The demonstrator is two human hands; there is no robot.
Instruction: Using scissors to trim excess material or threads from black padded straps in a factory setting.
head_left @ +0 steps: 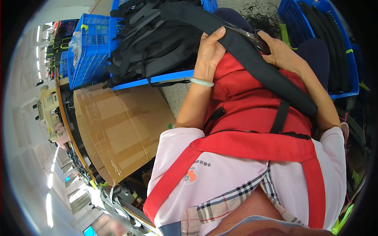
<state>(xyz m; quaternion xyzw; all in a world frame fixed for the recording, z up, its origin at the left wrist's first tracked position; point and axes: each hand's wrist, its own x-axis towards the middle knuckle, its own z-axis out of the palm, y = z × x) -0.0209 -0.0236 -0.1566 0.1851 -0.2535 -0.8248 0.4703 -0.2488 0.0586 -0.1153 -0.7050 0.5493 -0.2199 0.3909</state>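
A long black padded strap (258, 65) lies slantwise over my lap, from the upper middle down to the right. My left hand (212, 48) grips its edge, with the thumb on top and the fingers tucked behind. On the far side of the strap, my right hand (280, 53) is closed round the dark handles of scissors (247, 34). The metal blades point left along the strap's far edge. My right fingers are partly hidden by the handles and the strap. Under the strap is the red apron (252, 116) I wear.
A blue crate (153, 80) piled with black straps (157, 51) stands ahead on the left. Beside it are another blue crate (89, 51) and a cardboard box (122, 126). At right, a blue crate (350, 84) holds black padded pieces (330, 47). Dark trimmings (262, 13) litter the floor.
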